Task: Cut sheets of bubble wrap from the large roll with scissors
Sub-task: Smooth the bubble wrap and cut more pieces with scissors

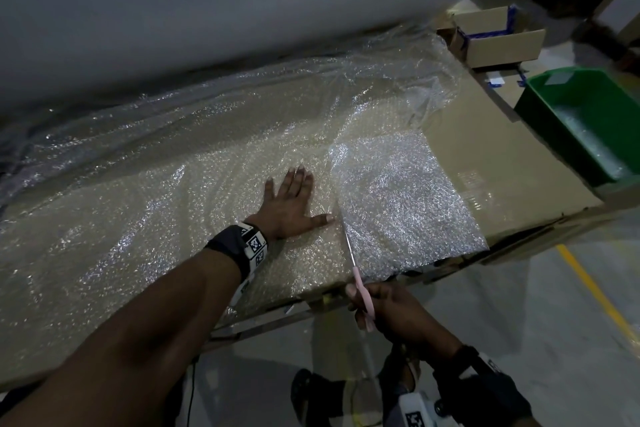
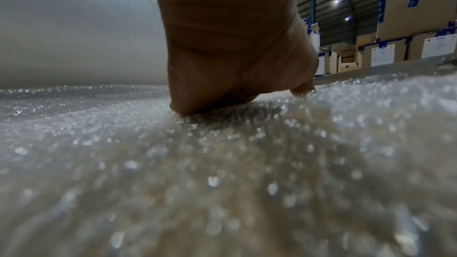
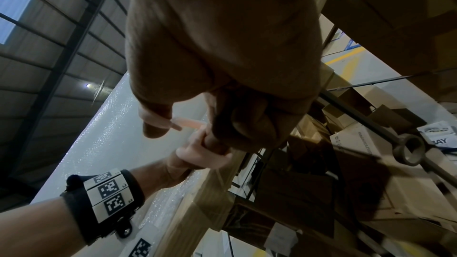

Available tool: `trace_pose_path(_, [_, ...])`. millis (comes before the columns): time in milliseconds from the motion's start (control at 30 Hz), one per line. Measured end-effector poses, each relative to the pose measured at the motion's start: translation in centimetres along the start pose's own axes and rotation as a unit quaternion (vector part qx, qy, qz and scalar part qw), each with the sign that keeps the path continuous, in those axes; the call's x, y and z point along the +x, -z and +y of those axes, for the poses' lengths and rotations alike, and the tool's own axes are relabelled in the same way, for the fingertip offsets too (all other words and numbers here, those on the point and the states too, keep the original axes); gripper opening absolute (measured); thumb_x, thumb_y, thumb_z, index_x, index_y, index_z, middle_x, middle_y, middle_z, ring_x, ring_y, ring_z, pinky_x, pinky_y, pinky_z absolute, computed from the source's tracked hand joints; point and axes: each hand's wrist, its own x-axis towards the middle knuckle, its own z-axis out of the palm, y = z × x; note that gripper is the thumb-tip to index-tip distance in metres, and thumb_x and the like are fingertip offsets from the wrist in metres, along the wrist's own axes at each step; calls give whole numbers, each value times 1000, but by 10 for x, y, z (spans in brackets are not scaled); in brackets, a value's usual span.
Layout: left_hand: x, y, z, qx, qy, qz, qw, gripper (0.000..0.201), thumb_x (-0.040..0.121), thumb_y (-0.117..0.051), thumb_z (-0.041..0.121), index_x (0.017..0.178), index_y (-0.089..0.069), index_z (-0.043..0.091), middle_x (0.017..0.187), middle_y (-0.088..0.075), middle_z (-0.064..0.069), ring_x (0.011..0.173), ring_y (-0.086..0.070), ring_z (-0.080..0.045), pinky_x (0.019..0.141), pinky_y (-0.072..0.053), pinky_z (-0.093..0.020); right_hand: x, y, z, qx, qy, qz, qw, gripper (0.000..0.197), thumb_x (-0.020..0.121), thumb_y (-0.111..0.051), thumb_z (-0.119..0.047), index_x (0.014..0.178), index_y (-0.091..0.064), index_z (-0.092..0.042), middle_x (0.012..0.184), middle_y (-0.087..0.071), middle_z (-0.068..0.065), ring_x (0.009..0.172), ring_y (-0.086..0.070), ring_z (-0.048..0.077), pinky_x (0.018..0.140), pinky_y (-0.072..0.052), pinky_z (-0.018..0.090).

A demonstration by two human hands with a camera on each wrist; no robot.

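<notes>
A large white roll of bubble wrap (image 1: 207, 10) lies along the back of the cardboard-covered table (image 1: 502, 166). Its unrolled sheet (image 1: 156, 191) covers the tabletop. My left hand (image 1: 289, 206) presses flat on the sheet with fingers spread, thumb pointing right toward the cut line. In the left wrist view the palm heel of that left hand (image 2: 222, 85) bears down on the bubbles. My right hand (image 1: 384, 305) grips the pink-handled scissors (image 1: 360, 284) at the table's front edge, blades reaching into the sheet beside the thumb. A brighter strip of wrap (image 1: 398, 198) lies right of the blades. The pink scissors (image 3: 197, 151) show among curled fingers.
A green plastic bin (image 1: 585, 121) stands at the right of the table, an open cardboard box (image 1: 495, 38) behind it. A yellow line (image 1: 595, 291) runs on the grey floor. Stacked cartons (image 2: 408, 26) fill the background. Boxes and a tape roll (image 3: 408, 149) sit under the table.
</notes>
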Motion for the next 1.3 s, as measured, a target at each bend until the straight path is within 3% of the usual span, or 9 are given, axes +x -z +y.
trace_pose_path(133, [1,1,1,-1,3,-2,1000,123,81,-22,101,166,18,19,170,31,-3,156,30,-22,123,14,-67,8,0,2,30,-8,-4,999,78,66,-80,-82,80,-75,-5,64,-66,20,64,-42,37,62,-29,52])
trace_pose_path(267, [2,1,1,2,6,-1,1000,123,82,-21,100,166,17,19,170,31,-3,157,29,-23,123,14,-67,11,4,2,32,0,-13,999,76,59,-80,-86,78,-78,-13,66,-67,18,65,-41,36,62,-21,48])
trace_pose_path(400, [2,1,1,3,6,-2,1000,123,82,-22,100,166,17,19,170,31,-3,157,30,-23,123,14,-67,14,6,-3,12,3,-22,1000,77,51,-78,-91,74,-78,-17,64,-68,12,63,-41,33,55,-20,34])
trace_pose_path(533, [3,0,1,2,8,-1,1000,123,82,-22,100,166,17,19,171,30,-3,157,29,-23,123,14,-67,14,4,-6,9,2,-16,1000,80,42,-80,-91,76,-79,-18,67,-68,13,69,-40,35,55,-20,34])
trace_pose_path(633, [2,1,1,1,0,-3,1000,125,79,-19,101,166,18,19,170,32,-4,157,29,-23,123,15,-67,10,2,-7,4,4,-3,1000,75,50,-79,-89,68,-74,-17,65,-65,15,68,-40,35,59,-24,39])
trace_pose_path(800, [2,1,0,1,0,-5,1000,124,81,-20,101,165,18,19,169,33,-3,157,30,-23,123,14,-67,2,1,-4,-1,4,-4,1000,68,80,-75,-75,66,-67,-9,63,-58,22,63,-42,34,60,-30,53])
trace_pose_path(967, [0,1,0,-7,1,-4,1000,130,71,-7,105,164,22,19,168,36,-5,155,32,-25,122,15,-68,-6,6,-2,-8,4,-20,1000,80,69,-77,-82,75,-75,-2,63,-62,22,63,-44,37,65,-32,49])
trace_pose_path(1100, [-10,0,10,-6,-8,-1,1000,128,77,-21,103,162,25,20,166,38,-1,154,35,-22,121,18,-67,-8,6,-6,-18,-5,-36,999,82,74,-73,-83,78,-76,-1,63,-64,20,65,-46,35,68,-32,48])
trace_pose_path(1300, [-16,-4,13,-9,-16,-37,999,139,68,-27,108,161,29,22,165,42,-1,151,40,-21,120,19,-68,-3,6,-16,13,-18,-24,999,37,99,-66,-43,68,-76,-24,59,-66,6,66,-40,34,66,-28,45])
